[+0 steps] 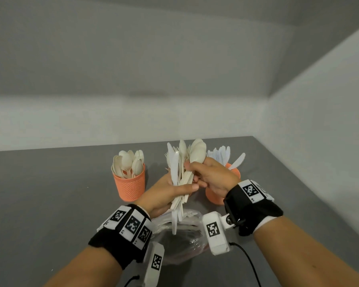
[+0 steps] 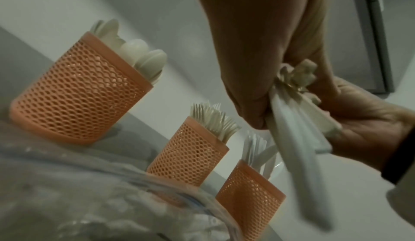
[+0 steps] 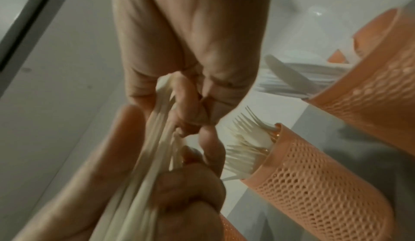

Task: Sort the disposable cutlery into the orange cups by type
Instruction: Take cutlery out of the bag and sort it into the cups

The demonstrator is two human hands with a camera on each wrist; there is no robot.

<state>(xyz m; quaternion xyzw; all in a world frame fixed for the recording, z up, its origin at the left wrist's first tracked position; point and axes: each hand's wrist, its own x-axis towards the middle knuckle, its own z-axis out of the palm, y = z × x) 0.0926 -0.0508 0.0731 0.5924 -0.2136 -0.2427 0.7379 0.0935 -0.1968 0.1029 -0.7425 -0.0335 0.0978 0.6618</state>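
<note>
My left hand point(image 1: 180, 188) grips an upright bundle of mixed cutlery point(image 1: 177, 172) by its handles, above the table's middle. My right hand point(image 1: 192, 169) pinches the cream spoons point(image 1: 197, 153) at the bundle's right side, just below their bowls. In the right wrist view its fingers point(image 3: 191, 117) curl round several cream handles point(image 3: 155, 138). Three orange mesh cups stand behind: one with spoons point(image 1: 130, 184), one with forks point(image 2: 188, 154) that the hands hide in the head view, one with white knives point(image 1: 233, 172).
A crumpled clear plastic bag point(image 1: 180, 241) lies on the grey table point(image 1: 50, 193) under my wrists. White walls close the table at the back and right. Bare table surface lies left of the spoon cup.
</note>
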